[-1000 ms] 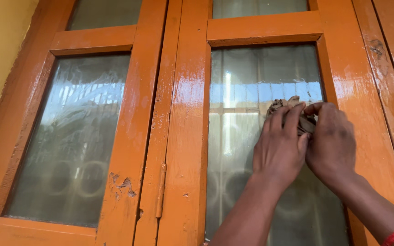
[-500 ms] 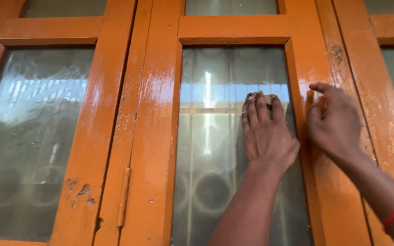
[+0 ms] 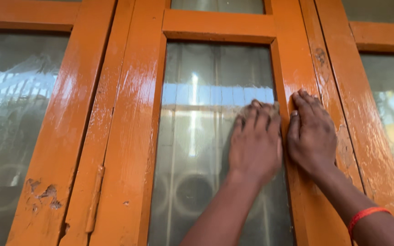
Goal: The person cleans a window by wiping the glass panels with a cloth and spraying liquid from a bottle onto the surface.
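My left hand (image 3: 254, 143) lies flat against the glass pane (image 3: 192, 136) of an orange wooden window, with a brownish cloth (image 3: 275, 106) pressed under its fingers. Only a small edge of the cloth shows past the fingertips, near the pane's right side. My right hand (image 3: 313, 132) rests open on the glossy orange upright frame (image 3: 297, 68) just to the right of the pane, fingers together and pointing up, holding nothing. A red band (image 3: 365, 214) circles my right wrist.
A second glass pane (image 3: 10, 109) is at the left, and a third (image 3: 393, 105) at the right. A metal hinge (image 3: 94, 200) sits on the middle upright. Chipped paint (image 3: 44, 193) marks the lower left frame. The paint looks wet and shiny.
My right hand let go of the cloth, moved right and settled flat on the frame. My left hand keeps the cloth against the glass. The view has drifted right and down.
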